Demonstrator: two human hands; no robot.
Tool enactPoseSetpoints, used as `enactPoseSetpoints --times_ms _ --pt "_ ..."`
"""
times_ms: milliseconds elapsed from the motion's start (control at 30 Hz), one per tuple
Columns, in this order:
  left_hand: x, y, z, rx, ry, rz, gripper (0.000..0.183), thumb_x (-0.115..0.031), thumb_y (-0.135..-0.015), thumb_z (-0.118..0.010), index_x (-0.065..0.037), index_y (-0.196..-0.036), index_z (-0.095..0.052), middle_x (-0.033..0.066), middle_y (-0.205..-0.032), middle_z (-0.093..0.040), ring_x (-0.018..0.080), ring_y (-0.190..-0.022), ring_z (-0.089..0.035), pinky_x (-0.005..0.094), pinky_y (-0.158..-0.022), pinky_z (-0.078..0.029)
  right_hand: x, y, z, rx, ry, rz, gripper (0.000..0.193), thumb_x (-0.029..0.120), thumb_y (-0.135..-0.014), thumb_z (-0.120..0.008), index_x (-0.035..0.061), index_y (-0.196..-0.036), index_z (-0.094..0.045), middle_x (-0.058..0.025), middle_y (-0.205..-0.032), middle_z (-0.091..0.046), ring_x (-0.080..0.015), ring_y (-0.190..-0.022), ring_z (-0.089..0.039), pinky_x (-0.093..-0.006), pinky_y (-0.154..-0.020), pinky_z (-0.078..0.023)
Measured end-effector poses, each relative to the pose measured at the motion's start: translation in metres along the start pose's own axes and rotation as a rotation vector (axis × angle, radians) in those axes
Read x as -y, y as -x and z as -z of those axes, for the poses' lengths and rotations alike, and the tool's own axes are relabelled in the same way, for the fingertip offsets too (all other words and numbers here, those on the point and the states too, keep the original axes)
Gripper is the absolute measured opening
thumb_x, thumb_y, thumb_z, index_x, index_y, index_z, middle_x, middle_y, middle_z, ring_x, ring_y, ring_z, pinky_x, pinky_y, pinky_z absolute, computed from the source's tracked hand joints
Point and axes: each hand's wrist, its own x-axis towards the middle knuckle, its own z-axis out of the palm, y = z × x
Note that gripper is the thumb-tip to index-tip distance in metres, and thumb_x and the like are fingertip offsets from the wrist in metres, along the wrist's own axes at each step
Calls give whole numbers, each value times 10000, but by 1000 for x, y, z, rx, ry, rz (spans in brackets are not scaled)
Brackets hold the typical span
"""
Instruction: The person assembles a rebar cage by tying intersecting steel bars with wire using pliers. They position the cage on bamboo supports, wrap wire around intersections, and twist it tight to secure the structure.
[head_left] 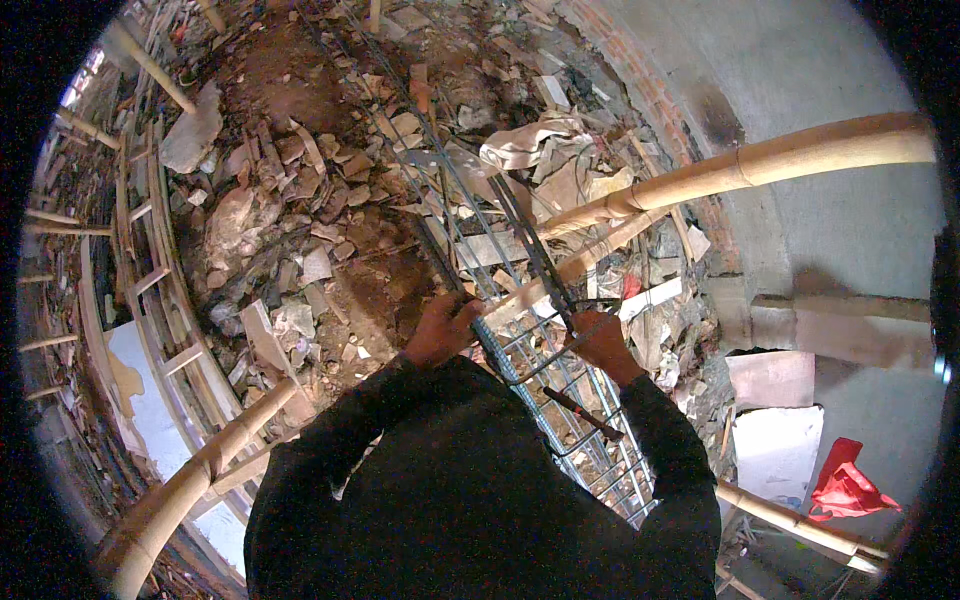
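Observation:
A long cage of steel rebar (pixel 530 385) runs away from my body, tied across with bent stirrups. My left hand (pixel 443 328) is closed on the rebar along the cage's left side. On the right side, my right hand (pixel 603 343) grips dark rebar (pixel 530 238), beside a thin bent stirrup (pixel 545 362); its fingertips are partly hidden. Nearer my body, a hand tool with a dark reddish handle (pixel 583 413) lies across the bars. What kind of tool it is, I cannot tell.
A bamboo pole (pixel 745 168) and a wooden batten cross under the cage; another bamboo pole (pixel 215 458) slants at lower left. Broken rubble (pixel 290 215) covers the ground. A wooden ladder-like frame (pixel 165 275) stands left. At right are a grey wall (pixel 835 225) and a red bag (pixel 850 485).

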Motion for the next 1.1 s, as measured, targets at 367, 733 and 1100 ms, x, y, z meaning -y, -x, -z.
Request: enactPoseSetpoints --times_ms 367,733,1100 --pt "5 -11 -9 54 253 239 304 -253 -1047 -621 45 -1049 -684 142 -855 -699 187 -816 -639 380 -757 -515 -5 6 -2 -86 7 7 301 386 -784 -742 90 -835 -714 -144 -817 -719 -356 -807 -727 -499 -677 -569" --pt "12 -9 -13 89 292 249 316 -270 -1046 -630 41 -1047 -686 133 -870 -709 194 -797 -647 380 -741 -515 -14 6 10 -89 87 -87 293 346 -791 -725 85 -921 -749 -172 -771 -733 -395 -713 -730 -530 -657 -599" --pt "25 -11 -19 124 214 309 309 -281 -1029 -649 27 -1031 -686 134 -811 -697 212 -758 -659 395 -721 -521 -32 6 3 -78 13 -18 260 301 -888 -641 58 -882 -735 -211 -777 -717 -418 -720 -723 -554 -629 -591"
